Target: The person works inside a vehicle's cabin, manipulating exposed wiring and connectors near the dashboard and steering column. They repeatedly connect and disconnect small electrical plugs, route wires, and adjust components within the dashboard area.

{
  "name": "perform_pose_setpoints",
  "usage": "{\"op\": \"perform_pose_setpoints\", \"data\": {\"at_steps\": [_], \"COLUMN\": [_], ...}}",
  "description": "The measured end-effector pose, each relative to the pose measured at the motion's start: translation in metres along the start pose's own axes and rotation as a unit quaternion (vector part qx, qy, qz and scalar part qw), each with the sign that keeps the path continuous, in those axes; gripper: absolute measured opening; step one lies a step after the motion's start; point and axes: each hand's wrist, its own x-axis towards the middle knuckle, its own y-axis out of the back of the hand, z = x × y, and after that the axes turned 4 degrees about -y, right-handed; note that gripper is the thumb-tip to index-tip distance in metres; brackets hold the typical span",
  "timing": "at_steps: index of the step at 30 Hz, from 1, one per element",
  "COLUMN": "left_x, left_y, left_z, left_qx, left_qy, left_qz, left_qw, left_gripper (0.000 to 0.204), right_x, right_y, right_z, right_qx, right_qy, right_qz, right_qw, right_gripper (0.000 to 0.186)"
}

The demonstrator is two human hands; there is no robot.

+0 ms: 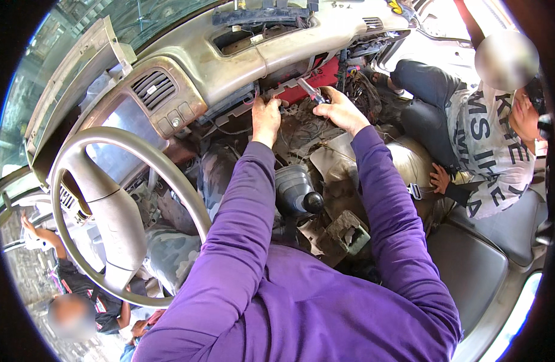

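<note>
Both my hands are raised in front of the opened dashboard of a vehicle. My left hand is closed, thumb on top, beside the dash's lower edge; a small dark end shows at its fingers, too small to name. In my right hand is a slim silver tool with a reddish stripe, pointing up and to the left; its kind I cannot make out. Behind it lies a red panel within the dash. Loose wires hang below and between my hands.
The steering wheel stands at left, and the black-knobbed gear lever rises below my hands. On the right a person sits by a grey seat. Another person is outside at lower left. A dash opening lies ahead.
</note>
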Motion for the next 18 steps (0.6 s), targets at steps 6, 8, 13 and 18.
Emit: {"op": "perform_pose_setpoints", "data": {"at_steps": [6,8,13,18], "left_x": [0.008,0.023,0.047,0.062], "left_y": [-0.005,-0.002,-0.012,0.011], "left_z": [0.007,-0.001,-0.007,-0.048], "left_qx": [-0.275,-0.313,-0.285,-0.366], "left_qy": [0.204,0.235,0.253,0.173], "left_qz": [0.101,0.132,0.178,0.127], "left_qw": [0.934,0.911,0.907,0.906], "left_gripper": [0.017,0.017,0.026,0.021], "right_x": [0.021,0.03,0.068,0.096], "right_y": [-0.024,-0.033,-0.039,-0.048], "right_z": [0.015,0.007,0.015,0.005], "right_qx": [-0.119,-0.181,-0.312,-0.4], "right_qy": [0.052,0.104,0.118,0.119], "right_qz": [0.03,0.034,0.068,0.05], "right_qw": [0.991,0.977,0.94,0.907], "right_gripper": [0.074,0.074,0.067,0.062]}}
